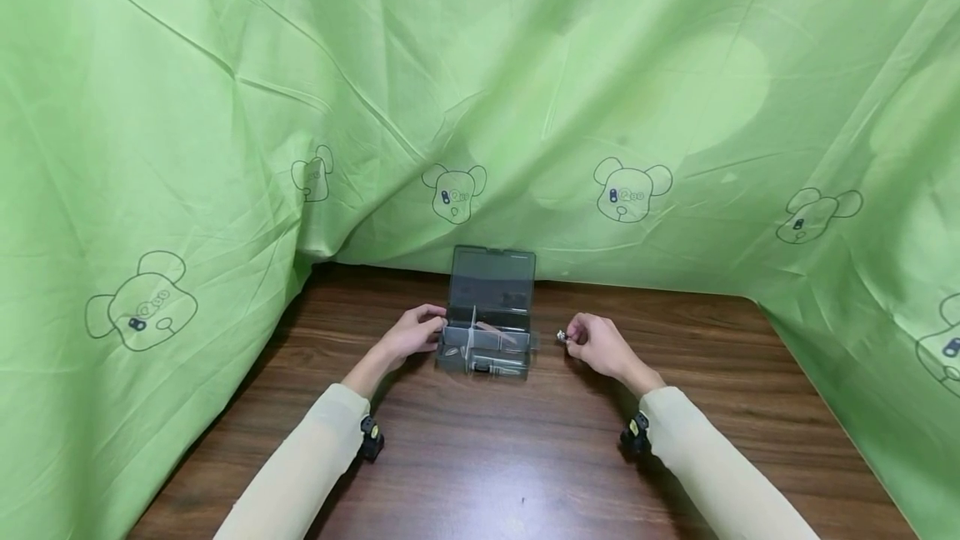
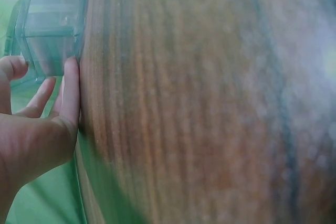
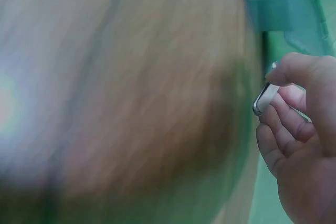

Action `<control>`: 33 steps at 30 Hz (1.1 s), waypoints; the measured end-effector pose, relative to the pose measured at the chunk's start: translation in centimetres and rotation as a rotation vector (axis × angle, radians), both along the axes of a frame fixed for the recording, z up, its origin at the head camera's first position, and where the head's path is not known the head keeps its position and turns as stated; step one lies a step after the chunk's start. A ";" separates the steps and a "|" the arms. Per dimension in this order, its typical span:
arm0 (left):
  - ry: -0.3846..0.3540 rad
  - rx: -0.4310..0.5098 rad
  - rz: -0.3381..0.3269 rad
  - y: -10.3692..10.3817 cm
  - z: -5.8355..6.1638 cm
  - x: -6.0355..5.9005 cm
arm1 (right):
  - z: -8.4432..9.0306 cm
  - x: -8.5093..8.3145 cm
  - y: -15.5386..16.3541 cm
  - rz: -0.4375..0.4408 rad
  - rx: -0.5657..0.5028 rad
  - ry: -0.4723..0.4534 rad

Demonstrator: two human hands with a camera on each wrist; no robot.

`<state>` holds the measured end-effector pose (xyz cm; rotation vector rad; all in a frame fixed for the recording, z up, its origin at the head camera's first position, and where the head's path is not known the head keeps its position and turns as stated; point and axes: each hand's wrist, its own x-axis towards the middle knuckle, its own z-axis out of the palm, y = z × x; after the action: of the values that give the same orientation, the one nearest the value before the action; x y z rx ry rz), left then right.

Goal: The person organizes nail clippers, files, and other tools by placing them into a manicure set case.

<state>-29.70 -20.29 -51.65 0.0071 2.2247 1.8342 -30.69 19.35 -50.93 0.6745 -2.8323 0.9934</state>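
Note:
A small clear grey compartment box (image 1: 487,344) stands on the wooden table (image 1: 525,457) with its lid raised at the back. Small parts lie in its divided sections. My left hand (image 1: 411,332) rests against the box's left end, fingers touching its wall (image 2: 52,40). My right hand (image 1: 592,340) hovers just right of the box, apart from it, pinching a small shiny metal piece (image 1: 561,337) between thumb and fingers. The same metal piece (image 3: 262,98) shows in the right wrist view, held at the fingertips, with the box (image 3: 278,3) beyond it.
A green sheet printed with bear faces (image 1: 480,107) hangs behind the table and drapes down both sides, closing in the work space. Bare wood stretches from the box toward the near edge.

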 end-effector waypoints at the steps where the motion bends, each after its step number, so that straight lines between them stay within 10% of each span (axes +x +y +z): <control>1: 0.001 0.000 0.003 0.0 0.0 0.0 | 0.3 -0.1 -0.4 0.003 -0.010 0.009; 18: 0.015 0.016 -0.004 0.0 -0.1 0.1 | 3.5 -1.6 -10.4 0.151 -0.103 0.109; 33: 0.006 0.011 -0.008 0.7 0.3 0.1 | 3.1 -1.1 -11.3 0.176 -0.036 0.091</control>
<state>-29.61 -19.59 -51.38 0.0229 2.2154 1.8445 -31.80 8.07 -47.78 0.9523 -2.7078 1.0075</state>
